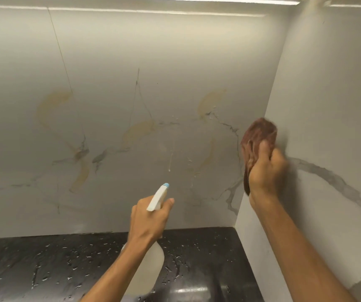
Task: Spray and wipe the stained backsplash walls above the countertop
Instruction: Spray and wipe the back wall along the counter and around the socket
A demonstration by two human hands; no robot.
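Curls left grip round bottle above wet surface, nozzle toward back wall; presses cloth, bunched in right grip, into the corner beside side wall. Reads as wiping step at the corner, with yellow stains on back wall drip-streaked but unwiped, so likely calls next for sweeping cloth leftward across them. Offers open wall leftward; crowds right grip against the corner only.

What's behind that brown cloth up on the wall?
The right hand holds the brown cloth against the pale side wall by the corner. The cloth covers that patch, so any stain behind it cannot be seen.
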